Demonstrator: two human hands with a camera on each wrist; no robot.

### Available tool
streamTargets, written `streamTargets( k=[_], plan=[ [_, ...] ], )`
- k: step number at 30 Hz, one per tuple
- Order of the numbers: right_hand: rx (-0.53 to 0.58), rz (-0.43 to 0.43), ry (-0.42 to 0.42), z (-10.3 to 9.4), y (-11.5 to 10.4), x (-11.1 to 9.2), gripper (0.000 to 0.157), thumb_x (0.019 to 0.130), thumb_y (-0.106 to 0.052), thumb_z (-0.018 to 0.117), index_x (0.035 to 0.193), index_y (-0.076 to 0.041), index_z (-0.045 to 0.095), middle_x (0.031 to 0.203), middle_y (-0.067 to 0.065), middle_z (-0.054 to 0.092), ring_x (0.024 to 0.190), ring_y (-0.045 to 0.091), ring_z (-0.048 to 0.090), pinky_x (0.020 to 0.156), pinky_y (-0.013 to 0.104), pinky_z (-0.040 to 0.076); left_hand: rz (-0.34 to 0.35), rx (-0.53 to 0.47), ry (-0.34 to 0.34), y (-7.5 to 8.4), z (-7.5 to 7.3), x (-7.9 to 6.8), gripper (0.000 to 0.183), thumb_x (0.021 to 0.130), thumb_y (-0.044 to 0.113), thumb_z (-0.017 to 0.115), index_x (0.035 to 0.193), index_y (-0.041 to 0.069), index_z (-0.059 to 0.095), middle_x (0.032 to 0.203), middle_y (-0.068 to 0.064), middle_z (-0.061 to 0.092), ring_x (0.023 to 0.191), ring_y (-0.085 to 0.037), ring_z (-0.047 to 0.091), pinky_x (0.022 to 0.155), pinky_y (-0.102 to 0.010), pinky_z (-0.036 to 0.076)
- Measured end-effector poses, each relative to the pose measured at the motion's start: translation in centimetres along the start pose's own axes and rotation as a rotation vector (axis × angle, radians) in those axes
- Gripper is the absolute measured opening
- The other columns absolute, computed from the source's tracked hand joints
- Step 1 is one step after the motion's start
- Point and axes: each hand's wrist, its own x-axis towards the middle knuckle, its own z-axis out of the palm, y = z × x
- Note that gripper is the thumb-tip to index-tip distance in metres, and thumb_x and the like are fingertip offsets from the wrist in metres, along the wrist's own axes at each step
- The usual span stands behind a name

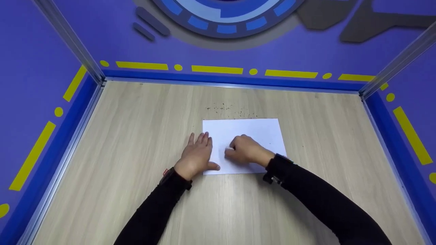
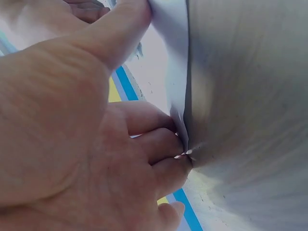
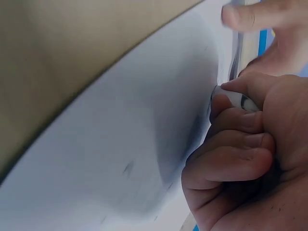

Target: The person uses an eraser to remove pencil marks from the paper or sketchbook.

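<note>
A white sheet of paper (image 1: 259, 129) lies on the wooden table. My left hand (image 1: 197, 154) rests with extended fingers over the sheet's left edge, its thumb on the lower left corner. The left wrist view shows the fingertips along the paper's edge (image 2: 180, 62). Over the middle of the sheet, my right hand (image 1: 247, 149) has curled fingers and grips a small white eraser (image 3: 235, 98) with a dark band. Most of the eraser is hidden by the fingers. Faint dark smudges (image 3: 128, 167) mark the paper near the right hand.
Dark crumbs (image 1: 223, 108) are scattered on the table (image 1: 153, 119) just beyond the paper's far edge. Blue-purple panels with yellow marks (image 1: 218, 69) wall the table at the back and both sides, with metal strips along their base.
</note>
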Motion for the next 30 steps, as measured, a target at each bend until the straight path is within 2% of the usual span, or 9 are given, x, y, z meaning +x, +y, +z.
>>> streamTargets(
  k=[7, 13, 17, 20, 30],
  plan=[
    [0.023, 0.072, 0.060, -1.2, 3.1, -1.5, 0.053, 0.099, -0.031, 0.067, 0.053, -0.022, 0.043, 0.051, -0.010, 0.036, 0.050, 0.011, 0.036, 0.051, 0.028, 0.030, -0.001, 0.012, -0.007, 0.1, -0.2, 0.1, 0.118, 0.091, 0.066, 0.082, 0.171, -0.005, 0.032, 0.183, -0.025, 0.024, 0.173, -0.038, 0.022, 0.143, -0.062, 0.010],
    [0.049, 0.068, 0.043, -1.1, 3.8, -1.9, 0.054, 0.104, -0.038, 0.063, 0.056, -0.023, 0.042, 0.054, -0.011, 0.036, 0.052, 0.011, 0.037, 0.053, 0.028, 0.031, -0.003, 0.016, -0.012, 0.1, -0.2, 0.0, 0.118, 0.091, 0.066, 0.081, 0.171, -0.005, 0.032, 0.183, -0.025, 0.024, 0.173, -0.038, 0.022, 0.143, -0.062, 0.010],
    [0.098, 0.058, 0.039, -1.4, 3.2, -1.9, 0.057, 0.107, -0.040, 0.063, 0.057, -0.023, 0.043, 0.054, -0.011, 0.037, 0.053, 0.010, 0.038, 0.053, 0.027, 0.032, -0.004, 0.018, 0.000, 0.0, 0.0, 0.1, 0.119, 0.091, 0.067, 0.081, 0.171, -0.005, 0.032, 0.182, -0.026, 0.025, 0.172, -0.039, 0.024, 0.142, -0.062, 0.011],
    [0.114, 0.019, 0.035, -1.5, 2.4, -1.6, 0.057, 0.110, -0.040, 0.063, 0.059, -0.023, 0.044, 0.055, -0.011, 0.038, 0.054, 0.009, 0.040, 0.055, 0.027, 0.034, -0.007, 0.019, 0.005, -0.1, 0.0, 0.0, 0.119, 0.090, 0.067, 0.081, 0.171, -0.005, 0.032, 0.182, -0.025, 0.025, 0.172, -0.039, 0.024, 0.142, -0.062, 0.011],
    [0.051, -0.141, -0.038, 0.6, -1.0, -0.4, 0.050, 0.112, -0.038, 0.063, 0.064, -0.024, 0.056, 0.056, -0.011, 0.044, 0.056, 0.010, 0.045, 0.058, 0.028, 0.039, 0.007, -0.002, 0.016, 0.0, -0.1, 0.0, 0.118, 0.090, 0.066, 0.083, 0.170, -0.006, 0.034, 0.181, -0.026, 0.027, 0.172, -0.039, 0.026, 0.142, -0.062, 0.012]
  ],
)
